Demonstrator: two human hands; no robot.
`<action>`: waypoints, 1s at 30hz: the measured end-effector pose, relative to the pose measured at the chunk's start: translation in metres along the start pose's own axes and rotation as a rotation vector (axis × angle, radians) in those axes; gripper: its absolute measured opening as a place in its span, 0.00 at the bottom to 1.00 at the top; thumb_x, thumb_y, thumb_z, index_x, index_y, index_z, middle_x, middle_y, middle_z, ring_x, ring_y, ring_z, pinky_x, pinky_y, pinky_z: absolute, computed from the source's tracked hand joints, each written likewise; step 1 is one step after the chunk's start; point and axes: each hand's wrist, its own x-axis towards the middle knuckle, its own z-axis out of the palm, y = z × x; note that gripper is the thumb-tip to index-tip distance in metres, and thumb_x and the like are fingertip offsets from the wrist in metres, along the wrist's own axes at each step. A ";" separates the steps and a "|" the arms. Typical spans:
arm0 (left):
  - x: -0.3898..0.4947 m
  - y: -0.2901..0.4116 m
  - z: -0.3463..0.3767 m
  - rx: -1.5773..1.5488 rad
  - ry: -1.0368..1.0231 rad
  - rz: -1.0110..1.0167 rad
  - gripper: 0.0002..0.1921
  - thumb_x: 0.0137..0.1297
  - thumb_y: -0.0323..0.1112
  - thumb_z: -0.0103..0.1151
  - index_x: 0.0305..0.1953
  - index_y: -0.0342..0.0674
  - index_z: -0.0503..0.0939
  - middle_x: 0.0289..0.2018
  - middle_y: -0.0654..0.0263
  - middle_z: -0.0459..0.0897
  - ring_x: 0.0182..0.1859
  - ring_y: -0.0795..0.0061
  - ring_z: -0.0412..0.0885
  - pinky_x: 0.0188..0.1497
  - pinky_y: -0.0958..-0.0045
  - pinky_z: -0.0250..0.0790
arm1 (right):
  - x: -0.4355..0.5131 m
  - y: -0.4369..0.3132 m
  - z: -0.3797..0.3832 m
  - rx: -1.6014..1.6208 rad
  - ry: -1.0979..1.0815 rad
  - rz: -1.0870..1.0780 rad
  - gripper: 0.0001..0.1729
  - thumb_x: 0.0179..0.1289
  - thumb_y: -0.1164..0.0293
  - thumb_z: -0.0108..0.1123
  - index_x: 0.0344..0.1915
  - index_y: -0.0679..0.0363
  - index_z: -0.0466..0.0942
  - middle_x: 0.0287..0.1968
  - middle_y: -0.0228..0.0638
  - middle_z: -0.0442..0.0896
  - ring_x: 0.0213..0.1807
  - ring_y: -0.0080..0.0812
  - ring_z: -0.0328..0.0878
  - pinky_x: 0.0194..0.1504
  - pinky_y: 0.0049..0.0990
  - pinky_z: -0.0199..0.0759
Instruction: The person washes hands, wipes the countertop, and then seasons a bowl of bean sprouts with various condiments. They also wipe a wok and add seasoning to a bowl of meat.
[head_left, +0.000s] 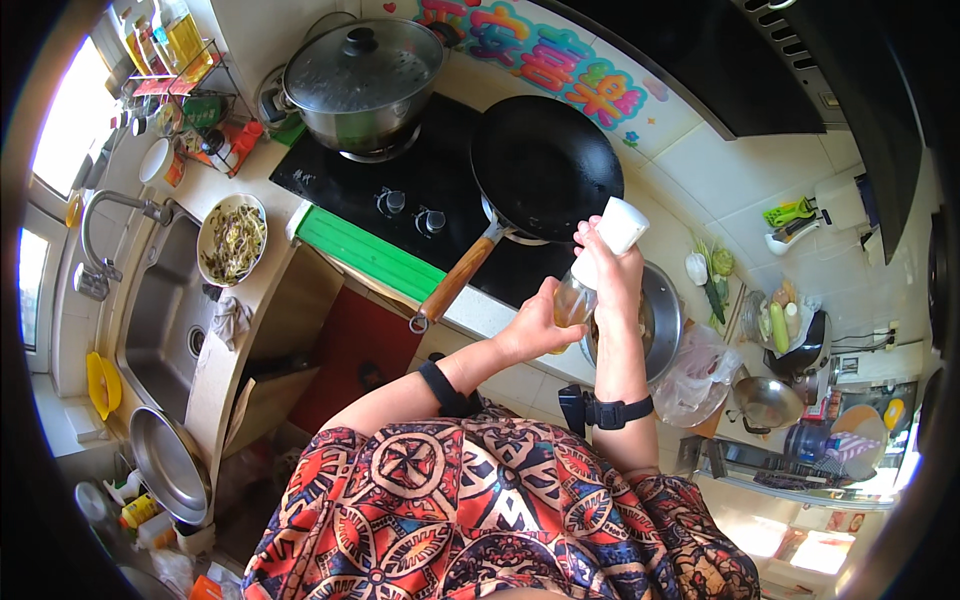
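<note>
Both of my hands are on a clear oil bottle (574, 302) with a white top (624, 225), held tilted in front of the hob. My left hand (534, 322) grips its clear lower body, where some yellow liquid shows. Around the white upper part is wrapped my right hand (616, 281). Just beyond them a black wok (547, 165) with a wooden handle (466, 274) rests on the right burner; no food can be made out in it. Partly hidden behind my right forearm is a metal basin (664, 322) with something in it.
A lidded steel pot (360, 82) stands on the left burner of the black glass hob (337, 180). Left of it, a bowl of shredded food (232, 240) sits beside the sink (161, 315). Vegetables (712, 277) and a plastic bag (694, 375) lie on the right.
</note>
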 end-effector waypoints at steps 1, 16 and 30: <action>0.000 0.001 0.000 -0.009 0.007 0.005 0.36 0.52 0.50 0.71 0.51 0.32 0.62 0.44 0.48 0.77 0.49 0.63 0.78 0.54 0.62 0.73 | 0.001 0.000 0.001 0.020 -0.015 -0.007 0.26 0.60 0.66 0.72 0.54 0.68 0.76 0.46 0.39 0.84 0.46 0.29 0.83 0.49 0.30 0.78; 0.016 0.018 -0.013 0.108 -0.024 0.038 0.37 0.50 0.50 0.72 0.51 0.30 0.62 0.39 0.45 0.79 0.43 0.59 0.82 0.46 0.64 0.76 | 0.010 -0.017 0.007 0.057 0.172 0.049 0.16 0.61 0.69 0.67 0.44 0.70 0.78 0.35 0.40 0.85 0.34 0.30 0.84 0.40 0.28 0.80; 0.009 0.020 -0.011 0.078 -0.031 0.009 0.38 0.53 0.50 0.71 0.52 0.29 0.61 0.42 0.42 0.80 0.46 0.57 0.83 0.50 0.63 0.76 | 0.007 -0.014 0.005 0.001 0.152 0.055 0.20 0.62 0.65 0.68 0.46 0.70 0.78 0.35 0.40 0.85 0.35 0.28 0.84 0.40 0.26 0.79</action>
